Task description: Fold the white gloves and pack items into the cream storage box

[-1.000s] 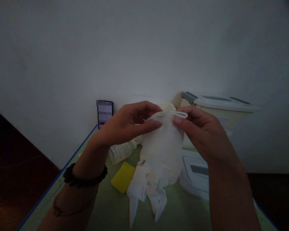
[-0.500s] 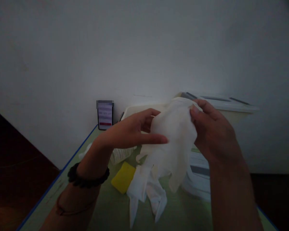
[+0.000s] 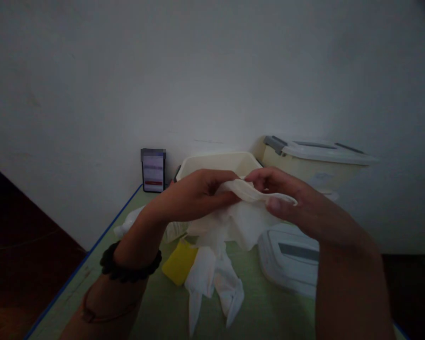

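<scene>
The left hand (image 3: pixel 194 196) pinches the cuff (image 3: pixel 248 191) of a white glove (image 3: pixel 246 224) in front of the cream bin (image 3: pixel 226 161); the right hand (image 3: pixel 306 208), part-open, rests its thumb against the cuff, grip unclear. Light, even tension along both edges should avoid tearing.
</scene>
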Demonstrator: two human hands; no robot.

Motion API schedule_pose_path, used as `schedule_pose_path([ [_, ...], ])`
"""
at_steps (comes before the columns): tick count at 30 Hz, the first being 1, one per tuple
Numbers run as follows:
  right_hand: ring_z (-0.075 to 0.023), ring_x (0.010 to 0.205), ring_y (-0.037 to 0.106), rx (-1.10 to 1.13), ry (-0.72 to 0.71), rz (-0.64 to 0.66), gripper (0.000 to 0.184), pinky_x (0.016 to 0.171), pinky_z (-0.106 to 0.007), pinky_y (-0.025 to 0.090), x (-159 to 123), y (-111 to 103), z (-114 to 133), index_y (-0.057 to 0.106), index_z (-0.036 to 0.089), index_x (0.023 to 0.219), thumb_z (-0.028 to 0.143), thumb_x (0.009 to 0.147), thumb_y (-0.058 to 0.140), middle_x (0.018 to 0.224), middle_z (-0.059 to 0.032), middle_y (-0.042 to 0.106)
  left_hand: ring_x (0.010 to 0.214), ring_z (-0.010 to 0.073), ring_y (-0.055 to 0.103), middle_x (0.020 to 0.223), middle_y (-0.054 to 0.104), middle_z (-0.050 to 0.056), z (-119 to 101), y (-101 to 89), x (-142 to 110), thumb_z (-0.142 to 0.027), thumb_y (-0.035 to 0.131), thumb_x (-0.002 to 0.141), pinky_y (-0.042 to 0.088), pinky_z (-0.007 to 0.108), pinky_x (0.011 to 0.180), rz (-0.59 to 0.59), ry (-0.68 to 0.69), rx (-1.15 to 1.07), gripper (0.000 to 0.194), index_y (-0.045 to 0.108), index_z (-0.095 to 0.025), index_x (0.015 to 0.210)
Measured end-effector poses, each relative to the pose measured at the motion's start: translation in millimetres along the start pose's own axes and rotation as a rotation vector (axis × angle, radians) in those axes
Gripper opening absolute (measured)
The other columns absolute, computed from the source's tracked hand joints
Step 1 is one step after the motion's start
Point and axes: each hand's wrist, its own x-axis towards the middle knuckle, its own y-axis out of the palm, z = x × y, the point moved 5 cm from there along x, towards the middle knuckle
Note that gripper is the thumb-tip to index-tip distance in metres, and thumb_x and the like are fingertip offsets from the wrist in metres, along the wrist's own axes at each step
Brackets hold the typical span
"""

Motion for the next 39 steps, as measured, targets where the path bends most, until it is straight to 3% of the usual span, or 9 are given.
schedule_pose_path([
  [6, -0.0214, 0.107, 0.057, -0.005, -0.008, 0.031, 0.049, 0.085, -0.030, 0.049, -4.1, 0.9, 0.7, 0.056, 0.027, 0.112, 0.053, 0.074, 0.070, 0.110, -0.0055, 0.060, 0.059, 0.0100, 0.053, 0.069, 0.063, -0.001, 0.7, -2.6, 2.2, -0.030, 0.056, 0.083, 0.038, 0.018, 0.051, -0.060, -0.086, 0.191, 0.019, 0.068, -0.015, 0.087],
  [11, -0.0172, 0.104, 0.058, -0.009, 0.001, -0.009, 0.041, 0.086, -0.027, 0.049, -8.6, -7.6, -5.0, 0.055, 0.029, 0.110, 0.044, 0.075, 0.072, 0.109, -0.0022, 0.060, 0.051, 0.0081, 0.046, 0.059, 0.055, -0.005, -3.0, -2.4, 2.8, -0.024, 0.057, 0.080, 0.034, 0.018, 0.049, -0.127, -0.107, 0.250, 0.015, 0.064, -0.016, 0.091],
  [15, -0.0183, 0.101, 0.058, -0.065, -0.032, 0.036, 0.044, 0.086, -0.030, 0.049, -1.4, 5.2, 0.2, 0.053, 0.028, 0.110, 0.040, 0.074, 0.075, 0.106, -0.0015, 0.060, 0.047, 0.0067, 0.043, 0.055, 0.052, -0.006, -4.3, -1.8, 3.3, -0.026, 0.057, 0.080, 0.032, 0.017, 0.046, -0.199, -0.103, 0.255, 0.013, 0.062, -0.016, 0.086],
  [17, -0.0168, 0.092, 0.058, -0.086, -0.075, 0.007, 0.032, 0.080, -0.029, 0.049, 3.2, 9.2, 3.8, 0.055, 0.025, 0.104, 0.039, 0.080, 0.070, 0.098, -0.0009, 0.060, 0.048, 0.0066, 0.044, 0.056, 0.053, -0.006, -5.2, -1.8, 3.2, -0.025, 0.058, 0.080, 0.032, 0.017, 0.046, -0.209, -0.083, 0.250, 0.012, 0.061, -0.015, 0.086],
  [19, -0.0146, 0.082, 0.056, -0.112, -0.114, -0.043, 0.018, 0.072, -0.027, 0.047, 6.0, 9.2, 5.9, 0.058, 0.023, 0.097, 0.038, 0.087, 0.061, 0.088, -0.0005, 0.059, 0.052, 0.0079, 0.048, 0.061, 0.057, -0.004, -6.7, -0.7, 2.9, -0.028, 0.059, 0.081, 0.034, 0.018, 0.048, -0.183, -0.051, 0.226, 0.014, 0.061, -0.016, 0.088],
  [24, -0.0114, 0.071, 0.052, -0.040, -0.175, -0.186, 0.009, 0.062, -0.023, 0.043, 6.2, -1.5, 6.2, 0.060, 0.022, 0.089, 0.031, 0.090, 0.058, 0.078, 0.0017, 0.057, 0.053, 0.0087, 0.051, 0.065, 0.060, -0.002, -6.8, 1.7, 2.1, -0.038, 0.058, 0.086, 0.035, 0.018, 0.046, -0.096, -0.023, 0.041, 0.022, 0.060, -0.018, 0.095],
  [32, -0.0099, 0.065, 0.051, 0.210, -0.185, -0.698, 0.004, 0.061, -0.024, 0.040, -3.1, -42.6, -8.2, 0.062, 0.020, 0.080, 0.017, 0.082, 0.063, 0.074, 0.0025, 0.058, 0.050, 0.0070, 0.049, 0.061, 0.057, -0.004, 9.1, -16.8, -4.9, -0.039, 0.063, 0.083, 0.038, 0.015, 0.043, -0.059, -0.114, 0.084, 0.022, 0.064, -0.017, 0.087],
  [35, -0.0101, 0.065, 0.052, 0.196, -0.143, -0.764, 0.004, 0.061, -0.025, 0.040, -6.1, -50.4, -12.7, 0.065, 0.020, 0.078, 0.016, 0.080, 0.063, 0.071, 0.0021, 0.059, 0.050, 0.0074, 0.052, 0.061, 0.058, -0.002, 11.2, -21.5, -6.6, -0.039, 0.057, 0.087, 0.043, 0.016, 0.046, -0.076, -0.109, 0.092, 0.024, 0.067, -0.017, 0.086],
  [39, -0.0105, 0.063, 0.049, 0.109, -0.049, -0.810, 0.007, 0.058, -0.026, 0.037, -6.0, -52.4, -17.2, 0.066, 0.018, 0.077, 0.023, 0.081, 0.064, 0.068, 0.0020, 0.057, 0.058, 0.0110, 0.060, 0.072, 0.066, 0.002, 18.3, -22.5, -5.8, -0.035, 0.053, 0.089, 0.053, 0.021, 0.053, -0.112, -0.171, 0.047, 0.029, 0.069, -0.017, 0.103],
])
